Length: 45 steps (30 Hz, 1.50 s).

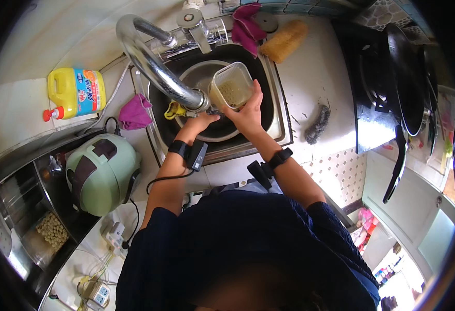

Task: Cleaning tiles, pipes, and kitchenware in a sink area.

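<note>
My right hand [249,116] grips a clear plastic container [233,86] by its side and lower end. The container is tilted above the sink [275,112], its open end facing up and away from me. My left hand [197,125] is low in the sink, just under the end of the chrome faucet spout [196,99]. Its fingertips are partly hidden, so I cannot tell what it holds. A yellow item [175,110] lies beside it, left of the spout. Beneath both hands sits a round metal basin [227,137] inside the sink.
A magenta cloth [247,27] and a tan cloth [286,41] lie behind the sink. Left stand another purple cloth [135,112], a yellow detergent jug [77,93] and a green rice cooker [103,175]. Right are a dark grey fuzzy object [317,124] and a black pan [404,77].
</note>
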Each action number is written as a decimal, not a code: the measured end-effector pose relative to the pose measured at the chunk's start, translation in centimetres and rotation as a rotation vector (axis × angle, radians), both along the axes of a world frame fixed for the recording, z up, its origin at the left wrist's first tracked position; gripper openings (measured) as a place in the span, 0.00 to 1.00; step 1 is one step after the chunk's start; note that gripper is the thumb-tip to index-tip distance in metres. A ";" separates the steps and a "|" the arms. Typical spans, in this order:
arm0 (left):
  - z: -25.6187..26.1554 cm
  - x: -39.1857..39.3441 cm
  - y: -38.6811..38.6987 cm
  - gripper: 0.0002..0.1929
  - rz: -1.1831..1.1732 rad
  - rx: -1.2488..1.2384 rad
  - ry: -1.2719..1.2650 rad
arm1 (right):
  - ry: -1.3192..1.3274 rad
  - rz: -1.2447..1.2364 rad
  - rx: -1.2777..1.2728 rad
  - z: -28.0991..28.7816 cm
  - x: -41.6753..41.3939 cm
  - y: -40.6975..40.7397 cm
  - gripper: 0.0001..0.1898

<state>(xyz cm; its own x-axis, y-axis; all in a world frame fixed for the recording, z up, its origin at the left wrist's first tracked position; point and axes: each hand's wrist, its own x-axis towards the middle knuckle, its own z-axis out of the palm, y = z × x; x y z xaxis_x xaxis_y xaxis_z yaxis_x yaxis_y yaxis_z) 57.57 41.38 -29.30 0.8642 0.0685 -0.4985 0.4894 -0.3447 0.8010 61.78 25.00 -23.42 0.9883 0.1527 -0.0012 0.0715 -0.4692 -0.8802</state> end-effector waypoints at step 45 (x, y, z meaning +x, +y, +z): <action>-3.5 -0.3 5.2 0.14 0.625 -0.458 0.011 | 0.362 0.023 -0.359 -4.1 0.6 1.8 0.53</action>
